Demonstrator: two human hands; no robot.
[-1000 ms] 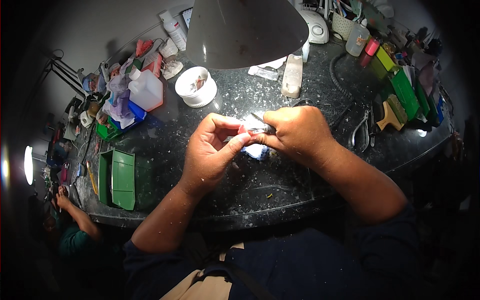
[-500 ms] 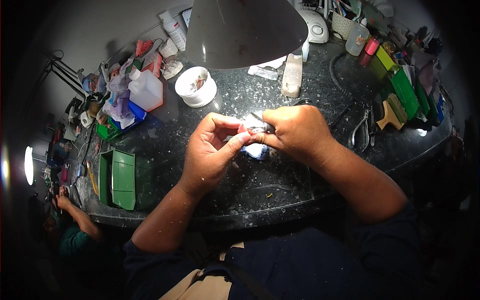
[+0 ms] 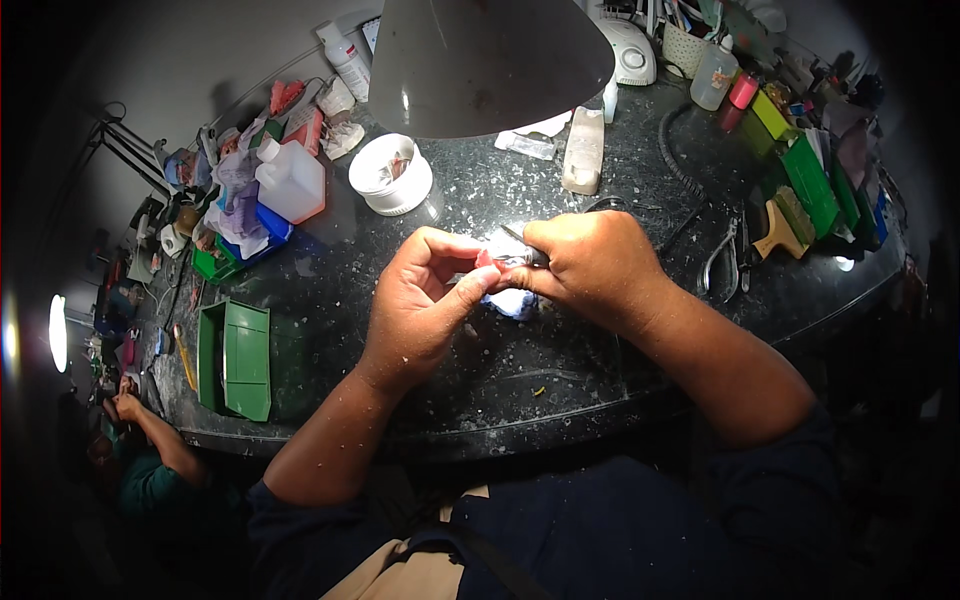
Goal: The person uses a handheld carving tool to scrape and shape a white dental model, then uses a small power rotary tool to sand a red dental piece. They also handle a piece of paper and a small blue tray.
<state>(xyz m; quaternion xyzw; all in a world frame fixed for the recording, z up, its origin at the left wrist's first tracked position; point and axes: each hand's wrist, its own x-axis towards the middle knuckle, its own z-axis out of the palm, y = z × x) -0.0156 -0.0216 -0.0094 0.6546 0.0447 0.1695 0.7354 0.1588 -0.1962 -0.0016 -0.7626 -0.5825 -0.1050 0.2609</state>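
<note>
My left hand (image 3: 425,295) pinches a small pink piece (image 3: 486,259) between thumb and fingertips, above the bench. My right hand (image 3: 598,262) is closed round a dark and silver handpiece (image 3: 535,257), its metal end turned left against or very near the pink piece. The two hands meet at the fingertips, and the exact contact is too small to make out. Just under them a crumpled blue-and-white thing (image 3: 513,304) lies on the speckled black bench (image 3: 480,385). Bright lamp light falls on the work.
A grey lamp shade (image 3: 490,70) hangs over the far side. Beyond my left hand stands a white tub (image 3: 392,178); a green bin (image 3: 235,360) sits at left. Pliers (image 3: 720,262) and a brush (image 3: 777,232) lie at right. A co-worker's arm (image 3: 160,435) shows at far left.
My hands keep almost the same place and grip on the pink piece and the handpiece. At far left the co-worker's hand has shifted slightly.
</note>
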